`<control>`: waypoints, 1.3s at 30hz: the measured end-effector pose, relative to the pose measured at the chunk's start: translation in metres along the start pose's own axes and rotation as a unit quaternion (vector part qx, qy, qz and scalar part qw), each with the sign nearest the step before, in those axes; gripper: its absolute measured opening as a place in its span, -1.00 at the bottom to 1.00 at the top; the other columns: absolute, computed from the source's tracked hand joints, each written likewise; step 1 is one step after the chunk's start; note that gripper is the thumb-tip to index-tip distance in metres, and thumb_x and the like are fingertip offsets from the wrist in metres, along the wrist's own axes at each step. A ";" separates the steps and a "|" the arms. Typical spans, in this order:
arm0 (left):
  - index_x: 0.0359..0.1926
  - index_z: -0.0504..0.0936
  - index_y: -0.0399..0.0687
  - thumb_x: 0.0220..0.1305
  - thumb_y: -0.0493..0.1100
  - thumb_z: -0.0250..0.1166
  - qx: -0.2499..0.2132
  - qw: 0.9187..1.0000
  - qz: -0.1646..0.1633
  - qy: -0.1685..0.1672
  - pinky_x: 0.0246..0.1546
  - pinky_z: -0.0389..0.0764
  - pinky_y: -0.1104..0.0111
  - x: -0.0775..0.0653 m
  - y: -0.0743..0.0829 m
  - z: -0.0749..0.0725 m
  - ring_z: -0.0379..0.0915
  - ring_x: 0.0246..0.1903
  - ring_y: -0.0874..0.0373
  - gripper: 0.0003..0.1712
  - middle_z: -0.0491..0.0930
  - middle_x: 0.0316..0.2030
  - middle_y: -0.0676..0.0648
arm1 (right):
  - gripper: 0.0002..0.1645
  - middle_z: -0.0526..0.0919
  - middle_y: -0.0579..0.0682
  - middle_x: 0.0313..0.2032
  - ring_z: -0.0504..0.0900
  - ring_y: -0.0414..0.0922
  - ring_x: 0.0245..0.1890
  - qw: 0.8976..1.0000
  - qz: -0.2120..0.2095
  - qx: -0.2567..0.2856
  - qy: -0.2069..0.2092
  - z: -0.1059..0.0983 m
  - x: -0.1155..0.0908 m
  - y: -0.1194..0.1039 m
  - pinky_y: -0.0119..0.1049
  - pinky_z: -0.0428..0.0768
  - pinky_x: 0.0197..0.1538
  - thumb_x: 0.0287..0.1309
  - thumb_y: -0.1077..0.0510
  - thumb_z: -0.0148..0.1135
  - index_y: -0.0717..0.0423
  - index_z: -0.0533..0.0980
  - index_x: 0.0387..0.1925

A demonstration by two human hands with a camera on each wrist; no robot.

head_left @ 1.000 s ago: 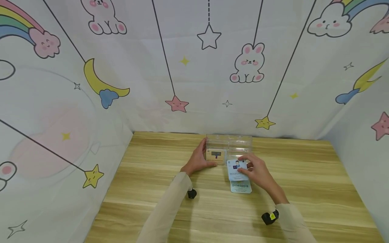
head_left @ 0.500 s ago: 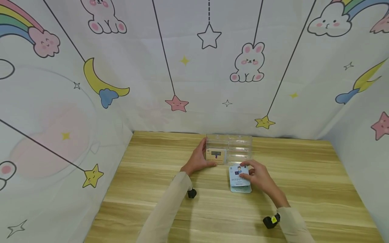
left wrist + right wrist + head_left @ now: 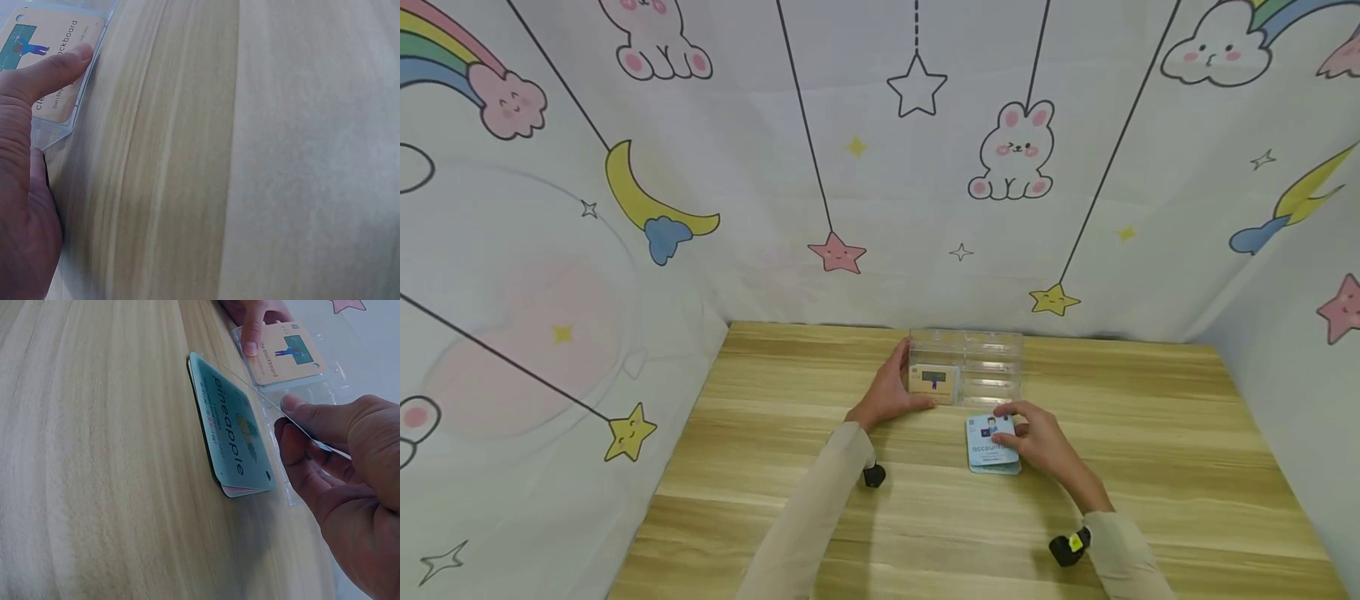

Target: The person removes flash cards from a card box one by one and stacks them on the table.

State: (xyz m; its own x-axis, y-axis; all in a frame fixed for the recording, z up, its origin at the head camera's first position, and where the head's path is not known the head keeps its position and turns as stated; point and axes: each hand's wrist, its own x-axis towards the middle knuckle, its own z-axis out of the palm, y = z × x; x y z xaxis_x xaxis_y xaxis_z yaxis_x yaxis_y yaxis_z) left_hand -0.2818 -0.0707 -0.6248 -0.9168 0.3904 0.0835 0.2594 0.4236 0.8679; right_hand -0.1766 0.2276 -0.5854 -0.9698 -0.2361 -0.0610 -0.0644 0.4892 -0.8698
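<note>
right hand (image 3: 1040,435) pinches "accounta…" card (image 3: 983,451) over "pineapple" card (image 3: 230,440); left hand (image 3: 889,395) grips "blackboard" holder (image 3: 992,366).

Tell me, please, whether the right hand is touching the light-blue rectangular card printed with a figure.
Touching: the right wrist view shows the right hand pinching the light-blue rectangular card in its fingers.

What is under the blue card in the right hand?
Beneath the blue card, the teal pineapple card tops a small stack on the wooden table. The faces of whatever lies below it are covered.
</note>
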 end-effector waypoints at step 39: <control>0.68 -0.17 -0.01 -0.06 0.01 0.74 -0.001 1.000 0.002 -0.004 0.49 0.20 0.38 0.000 -0.002 -0.001 0.03 0.55 0.09 0.53 0.05 0.61 -0.12 | -0.51 0.62 0.13 -0.03 0.50 -0.11 -0.31 0.978 -0.068 -0.197 0.004 0.007 -0.006 0.011 -0.26 0.53 -0.30 0.09 0.13 0.61 0.27 0.66 0.01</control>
State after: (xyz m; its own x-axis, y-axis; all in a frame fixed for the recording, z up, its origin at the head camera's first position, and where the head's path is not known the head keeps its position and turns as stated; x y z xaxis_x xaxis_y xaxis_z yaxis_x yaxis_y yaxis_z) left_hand -0.2823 -0.0725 -0.6258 -0.9135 0.3982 0.0829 0.2624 0.4212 0.8682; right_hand -0.1701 0.2280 -0.5983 -0.9476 -0.3158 0.0484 -0.2778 0.7396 -0.6131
